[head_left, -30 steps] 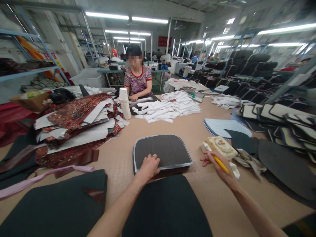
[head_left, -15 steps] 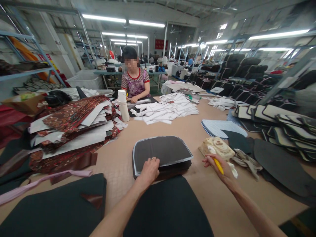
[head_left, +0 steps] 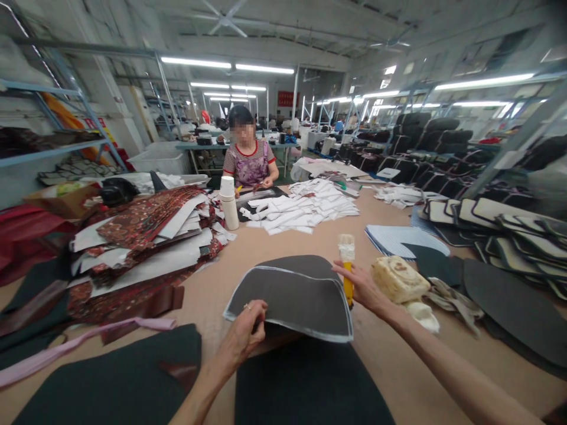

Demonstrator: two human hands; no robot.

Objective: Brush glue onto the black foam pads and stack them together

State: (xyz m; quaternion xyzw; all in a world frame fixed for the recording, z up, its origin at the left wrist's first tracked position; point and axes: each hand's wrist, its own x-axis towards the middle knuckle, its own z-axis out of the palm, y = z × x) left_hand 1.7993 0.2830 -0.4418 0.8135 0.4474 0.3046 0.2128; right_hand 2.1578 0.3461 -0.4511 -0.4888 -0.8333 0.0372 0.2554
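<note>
My left hand [head_left: 248, 328] pinches the near-left edge of a dark panel [head_left: 301, 298] with a white-coated border. That panel is raised and tilted over another dark panel [head_left: 305, 264], which shows behind it. In my right hand [head_left: 364, 290] is a brush [head_left: 348, 282] with a yellow handle, its whitish bristles pointing up. The hand is beside the raised panel's right edge. Right of it sits a cream-coloured block-like container [head_left: 400, 280], crusted on its surface. Larger dark green-black pieces [head_left: 310, 383] lie closest to me.
Patterned red fabric and white sheets [head_left: 146, 242] are piled at left, near a pale bottle [head_left: 229, 206]. White strips [head_left: 305, 206] lie before a person [head_left: 250, 162] across the table. Cream-and-black panels [head_left: 509, 230], a rag [head_left: 456, 301] and dark oval pieces [head_left: 514, 301] occupy the right.
The top panel has been lifted off the stack and shifted toward me by my left hand. My right hand has moved left from beside the container, and its brush now points bristles-up.
</note>
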